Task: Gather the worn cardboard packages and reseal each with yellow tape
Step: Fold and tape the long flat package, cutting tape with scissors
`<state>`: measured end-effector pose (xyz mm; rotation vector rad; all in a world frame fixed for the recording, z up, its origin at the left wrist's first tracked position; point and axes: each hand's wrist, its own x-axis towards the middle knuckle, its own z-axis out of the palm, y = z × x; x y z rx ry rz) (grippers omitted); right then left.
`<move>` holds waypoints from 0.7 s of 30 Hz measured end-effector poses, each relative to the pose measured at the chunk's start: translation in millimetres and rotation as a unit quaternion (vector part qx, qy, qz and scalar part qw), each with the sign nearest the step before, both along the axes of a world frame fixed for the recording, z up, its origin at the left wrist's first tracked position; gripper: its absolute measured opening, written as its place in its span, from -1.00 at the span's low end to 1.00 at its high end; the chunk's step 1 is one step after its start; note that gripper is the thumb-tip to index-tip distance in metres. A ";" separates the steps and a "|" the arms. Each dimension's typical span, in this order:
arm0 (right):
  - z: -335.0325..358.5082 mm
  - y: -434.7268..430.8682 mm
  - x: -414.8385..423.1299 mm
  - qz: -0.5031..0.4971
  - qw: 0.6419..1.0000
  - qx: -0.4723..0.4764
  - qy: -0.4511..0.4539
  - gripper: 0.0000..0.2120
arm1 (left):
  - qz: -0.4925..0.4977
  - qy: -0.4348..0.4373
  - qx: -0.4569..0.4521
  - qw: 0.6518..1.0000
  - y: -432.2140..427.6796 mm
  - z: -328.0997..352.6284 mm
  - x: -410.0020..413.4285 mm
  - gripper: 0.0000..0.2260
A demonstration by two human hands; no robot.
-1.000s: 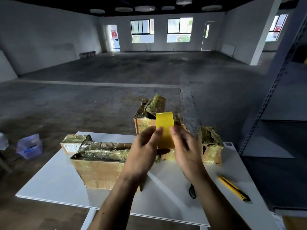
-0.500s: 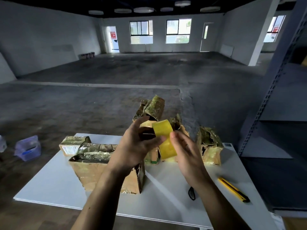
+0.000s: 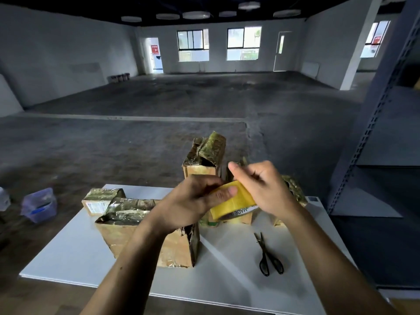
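Both hands hold a roll of yellow tape (image 3: 231, 204) above the white table (image 3: 227, 276). My left hand (image 3: 193, 202) grips the roll from the left, thumb pressed on its yellow face. My right hand (image 3: 261, 185) curls over the roll's right side, fingertips on its upper edge. Several worn cardboard packages wrapped in old crinkled tape stand on the table: a large one (image 3: 127, 226) in front of my left forearm, a small one (image 3: 100, 200) at the back left, a tall one (image 3: 205, 159) behind my hands and one (image 3: 294, 192) mostly hidden behind my right hand.
Black scissors (image 3: 268, 258) lie on the table to the right of the large package. A clear plastic tub (image 3: 39, 204) sits on the floor at the left. Grey metal shelving (image 3: 386, 123) stands at the right. Beyond the table is open concrete floor.
The roll has tipped from upright to lying at a slant. My right hand has moved up over its top edge. The scissors now show fully on the table.
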<state>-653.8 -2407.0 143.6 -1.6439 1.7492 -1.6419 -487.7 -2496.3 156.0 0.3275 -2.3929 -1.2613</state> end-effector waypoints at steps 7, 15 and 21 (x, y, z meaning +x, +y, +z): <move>-10.6 -9.2 -3.7 -0.167 0.977 -0.133 -0.029 -0.77 | 0.161 0.079 0.286 0.941 11.8 -9.0 -9.8 -0.82; -54.3 -3.5 36.3 -0.081 0.991 -0.092 -0.044 -0.69 | 0.226 0.159 0.397 0.875 9.2 -22.1 -27.8 -0.77; -68.5 -9.9 36.0 -0.058 0.996 -0.061 -0.006 -0.68 | 0.218 0.157 0.387 0.882 9.0 -27.3 -27.9 -0.76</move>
